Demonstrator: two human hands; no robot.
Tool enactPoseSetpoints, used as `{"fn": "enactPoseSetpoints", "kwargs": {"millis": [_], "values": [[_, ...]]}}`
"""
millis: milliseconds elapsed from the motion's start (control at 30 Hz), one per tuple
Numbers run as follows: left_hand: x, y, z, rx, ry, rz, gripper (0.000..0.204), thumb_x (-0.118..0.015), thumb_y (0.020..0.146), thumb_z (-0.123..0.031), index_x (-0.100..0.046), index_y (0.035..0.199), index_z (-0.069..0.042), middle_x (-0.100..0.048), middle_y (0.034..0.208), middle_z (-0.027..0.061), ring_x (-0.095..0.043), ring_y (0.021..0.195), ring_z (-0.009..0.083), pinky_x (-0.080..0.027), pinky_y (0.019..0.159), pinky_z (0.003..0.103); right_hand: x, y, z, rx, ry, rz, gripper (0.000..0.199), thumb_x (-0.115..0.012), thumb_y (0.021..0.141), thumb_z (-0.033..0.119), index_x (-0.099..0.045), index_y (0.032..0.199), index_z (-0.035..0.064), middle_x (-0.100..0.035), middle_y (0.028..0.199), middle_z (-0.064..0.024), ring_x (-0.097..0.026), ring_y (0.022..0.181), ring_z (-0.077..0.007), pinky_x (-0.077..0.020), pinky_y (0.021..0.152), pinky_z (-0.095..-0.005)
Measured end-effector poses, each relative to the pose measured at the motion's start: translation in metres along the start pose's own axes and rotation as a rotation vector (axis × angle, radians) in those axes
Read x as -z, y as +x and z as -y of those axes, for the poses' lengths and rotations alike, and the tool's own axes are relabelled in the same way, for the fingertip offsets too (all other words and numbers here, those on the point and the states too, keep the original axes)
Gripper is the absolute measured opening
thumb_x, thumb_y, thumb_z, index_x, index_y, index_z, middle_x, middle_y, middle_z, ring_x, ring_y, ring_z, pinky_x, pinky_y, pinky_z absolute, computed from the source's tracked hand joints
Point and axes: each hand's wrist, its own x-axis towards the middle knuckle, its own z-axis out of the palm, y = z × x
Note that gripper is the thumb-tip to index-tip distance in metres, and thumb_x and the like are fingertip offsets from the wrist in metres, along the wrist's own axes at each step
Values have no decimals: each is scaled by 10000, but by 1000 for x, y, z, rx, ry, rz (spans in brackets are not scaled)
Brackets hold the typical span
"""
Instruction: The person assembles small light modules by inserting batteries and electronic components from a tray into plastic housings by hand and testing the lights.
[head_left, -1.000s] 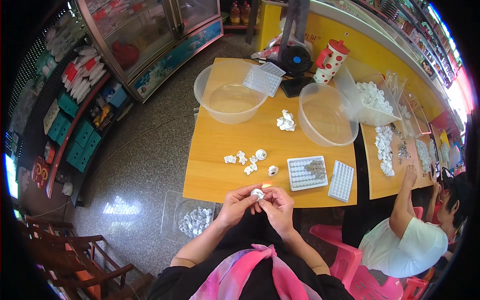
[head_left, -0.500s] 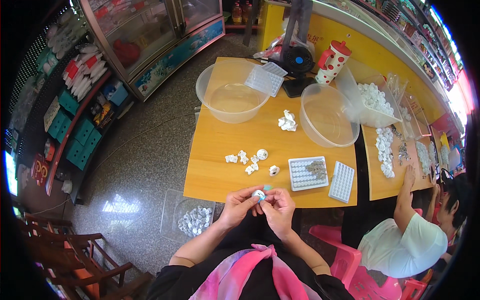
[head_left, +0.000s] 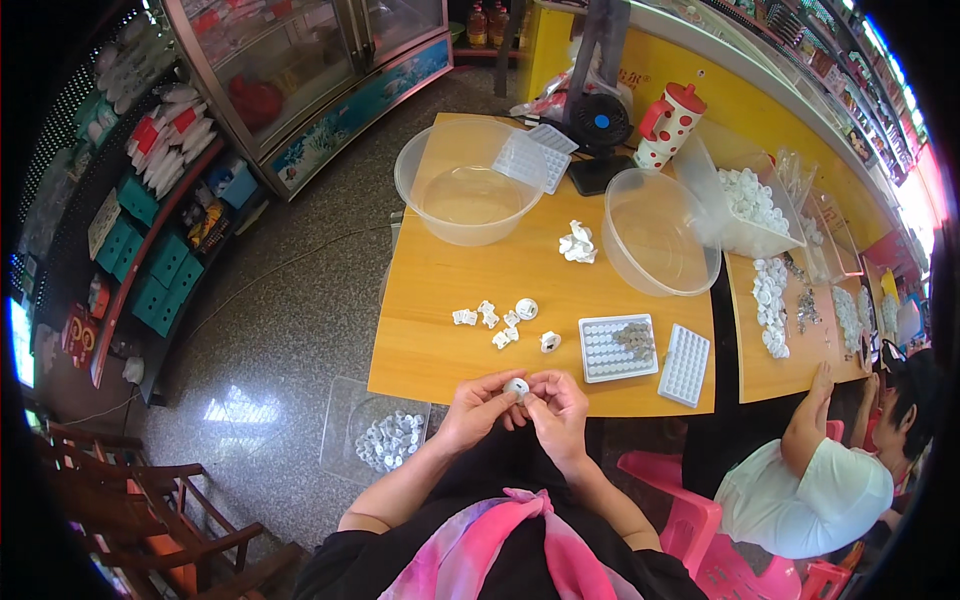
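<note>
White round piece, small, dark mark on top, partly covered

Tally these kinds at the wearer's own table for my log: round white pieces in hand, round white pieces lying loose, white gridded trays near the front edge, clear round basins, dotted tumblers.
Round white piece between left hand and right hand: 1
Loose round white pieces: 2
Front gridded trays: 2
Clear round basins: 2
Dotted tumbler: 1
Total: 8

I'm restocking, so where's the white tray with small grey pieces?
In the head view, the white tray is on the table, right of the right hand and just left of a second tray.
</note>
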Motion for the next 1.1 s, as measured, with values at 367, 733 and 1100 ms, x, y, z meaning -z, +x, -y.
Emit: {"fn": "enactPoseSetpoints", "kwargs": {"millis": [367,733,1100], "values": [[-1,-3,0,-24,136,59,370,-518,926,-25,-501,1295,-8,-643,871,70,-612,690,108,-504,582,223,3,1,2,23,-121,-5,203,-586,804,-105,-506,964,-10,-586,775,-56,-571,675,-71,-447,584,-191],[3,0,3,-4,-99,95,409,-498,912,20,-470,1320,2,-639,971,126,-628,747,161,-530,674,278,8,2,5,-5,-38,55,293,-564,805,-110,-492,1075,-22,-561,794,-36,-523,693,-61,-425,608,-197],[-1,-5,3,-42,-17,49,389,-497,931,-12,-474,1318,-3,-642,961,113,-628,741,149,-531,660,267,5,2,1,7,-79,9,242,-561,827,-91,-492,1048,-21,-586,807,-65,-552,693,-72,-442,607,-200]]}}
